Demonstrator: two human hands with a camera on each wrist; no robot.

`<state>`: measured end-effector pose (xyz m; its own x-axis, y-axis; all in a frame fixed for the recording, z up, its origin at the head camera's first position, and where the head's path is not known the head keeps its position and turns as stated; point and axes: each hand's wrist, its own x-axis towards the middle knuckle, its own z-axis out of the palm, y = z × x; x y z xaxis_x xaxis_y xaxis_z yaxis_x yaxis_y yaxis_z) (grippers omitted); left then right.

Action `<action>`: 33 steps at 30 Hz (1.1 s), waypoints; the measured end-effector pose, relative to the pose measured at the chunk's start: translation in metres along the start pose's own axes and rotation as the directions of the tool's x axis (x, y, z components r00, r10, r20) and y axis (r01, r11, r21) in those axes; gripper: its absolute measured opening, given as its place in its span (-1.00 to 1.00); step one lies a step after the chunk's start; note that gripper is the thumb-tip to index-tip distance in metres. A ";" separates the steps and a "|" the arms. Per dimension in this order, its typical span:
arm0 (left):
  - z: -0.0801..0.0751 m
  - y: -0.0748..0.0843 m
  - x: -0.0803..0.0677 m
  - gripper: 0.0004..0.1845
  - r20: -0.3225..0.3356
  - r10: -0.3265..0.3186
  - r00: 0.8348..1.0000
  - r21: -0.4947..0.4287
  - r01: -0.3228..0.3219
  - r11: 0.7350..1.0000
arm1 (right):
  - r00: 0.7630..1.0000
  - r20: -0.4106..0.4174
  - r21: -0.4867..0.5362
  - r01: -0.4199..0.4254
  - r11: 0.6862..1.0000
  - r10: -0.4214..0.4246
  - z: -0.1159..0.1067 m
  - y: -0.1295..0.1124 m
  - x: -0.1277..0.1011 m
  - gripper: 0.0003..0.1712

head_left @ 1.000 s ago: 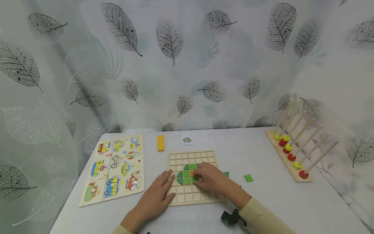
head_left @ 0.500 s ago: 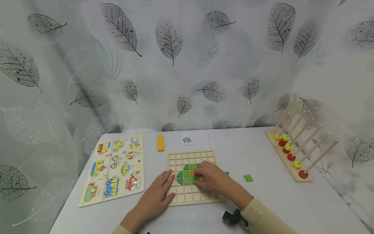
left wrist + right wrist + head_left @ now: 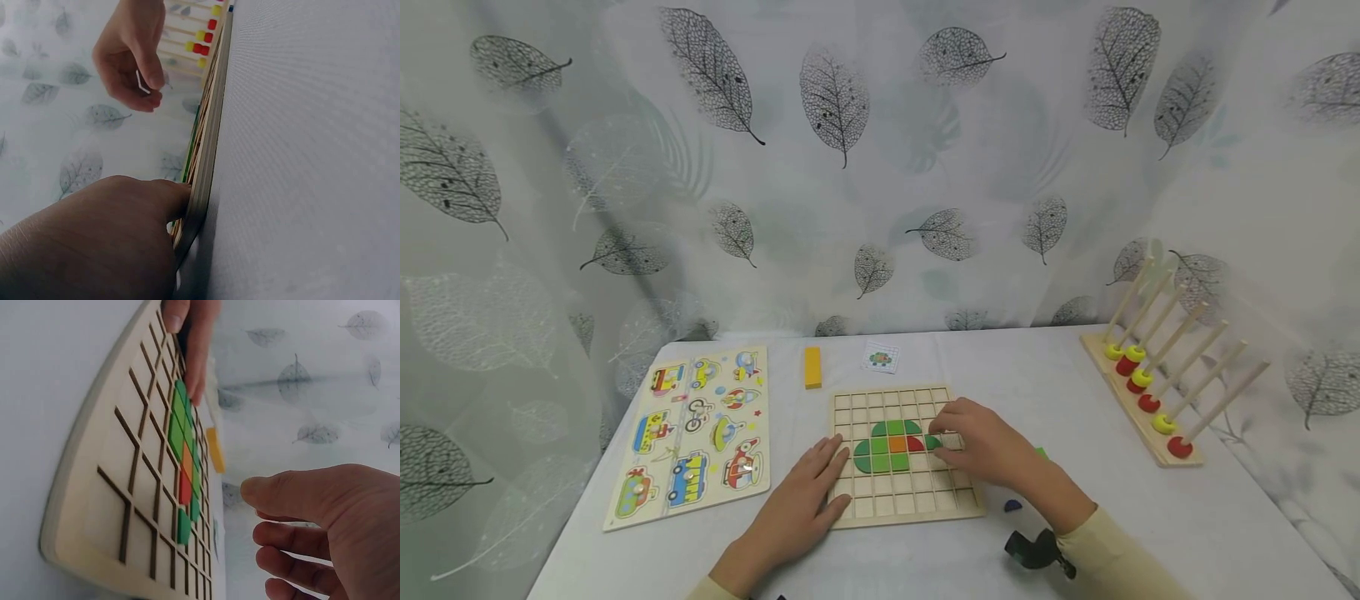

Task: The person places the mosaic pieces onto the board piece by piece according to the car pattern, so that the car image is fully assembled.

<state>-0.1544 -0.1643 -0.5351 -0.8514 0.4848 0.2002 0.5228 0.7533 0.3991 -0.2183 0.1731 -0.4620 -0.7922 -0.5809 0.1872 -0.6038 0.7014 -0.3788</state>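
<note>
— Now, right hand (image 3: pixel 983 447): grip loose, fingers half-curled, holding nothing, just over the green tile (image 3: pixel 932 442) at the pattern's right edge.
— Left hand (image 3: pixel 805 492)?
— Flat, fingers straight, pinning the grid board (image 3: pixel 891 508) to the counter (image 3: pixel 1150 517).
— Advice?
— Press each tile level inside its cell; keep the board steady.
</note>
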 end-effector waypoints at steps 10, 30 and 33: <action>0.000 0.000 0.000 -0.28 0.004 -0.003 1.000 0.001 0.003 1.000 | 0.999 -0.027 -0.048 -0.035 0.998 0.034 -0.023 0.020 -0.019 -0.66; -0.006 0.005 0.000 -0.28 0.018 -0.018 1.000 -0.015 0.018 1.000 | 0.991 -0.047 -0.041 -0.125 0.991 0.123 -0.048 0.052 -0.053 -0.66; -0.006 0.005 0.000 -0.28 0.017 -0.014 1.000 -0.017 0.014 1.000 | 0.988 -0.037 -0.034 -0.154 0.988 0.152 -0.050 0.055 -0.058 -0.65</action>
<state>-0.1524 -0.1633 -0.5281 -0.8576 0.4820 0.1796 0.5101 0.7525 0.4166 -0.2103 0.2662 -0.4481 -0.8777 -0.4516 0.1604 -0.4775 0.7961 -0.3718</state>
